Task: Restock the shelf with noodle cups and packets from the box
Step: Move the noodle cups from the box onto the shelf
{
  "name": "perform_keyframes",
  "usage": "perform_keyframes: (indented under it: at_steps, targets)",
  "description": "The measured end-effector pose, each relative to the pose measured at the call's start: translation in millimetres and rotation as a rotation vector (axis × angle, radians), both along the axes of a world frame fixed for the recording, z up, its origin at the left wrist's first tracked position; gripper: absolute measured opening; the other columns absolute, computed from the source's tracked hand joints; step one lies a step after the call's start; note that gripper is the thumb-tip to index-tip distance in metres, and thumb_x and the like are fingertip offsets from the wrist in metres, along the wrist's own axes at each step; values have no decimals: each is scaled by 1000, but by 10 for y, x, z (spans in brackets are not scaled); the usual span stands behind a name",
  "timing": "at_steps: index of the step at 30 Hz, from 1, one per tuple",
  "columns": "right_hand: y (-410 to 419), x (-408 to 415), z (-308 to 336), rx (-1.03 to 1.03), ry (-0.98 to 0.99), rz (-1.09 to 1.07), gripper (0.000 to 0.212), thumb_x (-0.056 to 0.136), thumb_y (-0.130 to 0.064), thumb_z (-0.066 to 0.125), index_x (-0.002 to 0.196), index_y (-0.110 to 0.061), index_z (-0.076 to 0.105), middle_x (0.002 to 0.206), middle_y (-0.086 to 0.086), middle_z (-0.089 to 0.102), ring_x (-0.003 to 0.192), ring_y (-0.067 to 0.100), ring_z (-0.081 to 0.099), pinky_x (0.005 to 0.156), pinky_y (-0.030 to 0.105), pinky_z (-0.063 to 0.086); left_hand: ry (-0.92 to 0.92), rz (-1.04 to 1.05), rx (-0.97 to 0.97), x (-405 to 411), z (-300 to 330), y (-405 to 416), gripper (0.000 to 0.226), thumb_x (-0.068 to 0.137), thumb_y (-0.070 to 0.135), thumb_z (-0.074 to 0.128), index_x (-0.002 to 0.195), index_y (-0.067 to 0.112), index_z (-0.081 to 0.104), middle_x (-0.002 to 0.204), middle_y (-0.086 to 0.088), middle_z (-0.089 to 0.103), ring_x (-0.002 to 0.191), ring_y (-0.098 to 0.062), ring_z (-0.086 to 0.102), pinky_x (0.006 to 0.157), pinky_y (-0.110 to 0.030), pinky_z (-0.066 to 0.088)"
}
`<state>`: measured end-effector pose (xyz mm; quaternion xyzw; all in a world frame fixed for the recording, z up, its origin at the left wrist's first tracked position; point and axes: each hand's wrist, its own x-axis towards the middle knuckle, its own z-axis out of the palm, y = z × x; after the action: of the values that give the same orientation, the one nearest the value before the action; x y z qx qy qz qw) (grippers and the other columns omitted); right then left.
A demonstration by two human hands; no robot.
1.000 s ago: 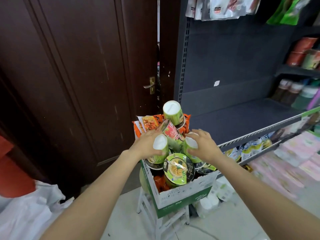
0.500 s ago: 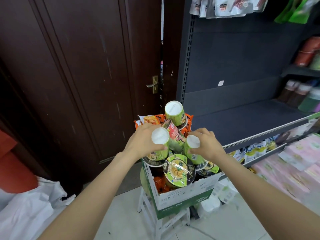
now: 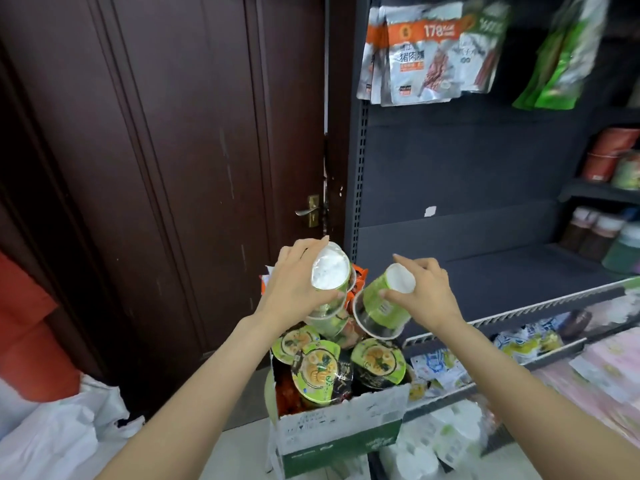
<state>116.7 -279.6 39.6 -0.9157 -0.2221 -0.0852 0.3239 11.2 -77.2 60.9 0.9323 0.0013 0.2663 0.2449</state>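
A white-and-green cardboard box [image 3: 343,427] stands on a white stool, piled with green-lidded noodle cups [image 3: 315,372] and orange packets [image 3: 360,273]. My left hand [image 3: 294,285] grips a green noodle cup [image 3: 330,271], upside down with its white base toward me, held above the box. My right hand [image 3: 427,292] grips a second green cup [image 3: 384,304], also bottom-up and tilted, just right of the first. The dark grey shelf [image 3: 512,271] to the right of both cups is bare.
A dark wooden door [image 3: 173,168] with a brass handle [image 3: 308,211] stands behind the box. Snack bags [image 3: 419,53] hang above the shelf. Cups and jars [image 3: 606,233] fill shelves at far right; packets [image 3: 526,341] lie on the lower shelf. White bags [image 3: 59,434] sit at lower left.
Both hands have lifted their cups up out of the box pile, and the right-hand cup has moved a little toward the shelf. The view has tilted upward.
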Motion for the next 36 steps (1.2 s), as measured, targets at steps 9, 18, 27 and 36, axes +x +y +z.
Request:
perform_keyframes:
  at_steps: [9,18,27,36]
  targets:
    - [-1222,345,219,258,-56,-138,56,76,-43,72,124,-28,46,122,7,34,117,29,35,84,29,36,15,53,20,593,2,-1220,87,70,44,77,143,23,35,133,8,38,119,-18,33,99,-25,27]
    - [-2007,948,228,526,-24,-196,55,75,-47,72,107,-21,36,112,7,51,101,25,48,74,32,35,203,-19,-46,1524,-46,-2165,108,69,39,78,150,19,10,141,-2,34,128,-30,29,104,-38,29]
    - [-2665,2043,42,317,24,-70,99,66,-29,83,145,-28,23,119,1,36,111,15,42,94,27,38,343,-169,-47,2729,-98,-2544,108,67,28,80,149,35,9,128,-2,37,121,-29,30,102,-41,36]
    - [-3030,3394,143,-77,-69,-114,126,61,-37,80,135,-57,-21,110,3,34,95,26,52,89,40,47,241,-284,-33,4051,94,-2972,89,67,20,75,135,52,28,115,5,36,109,-22,33,98,-35,36]
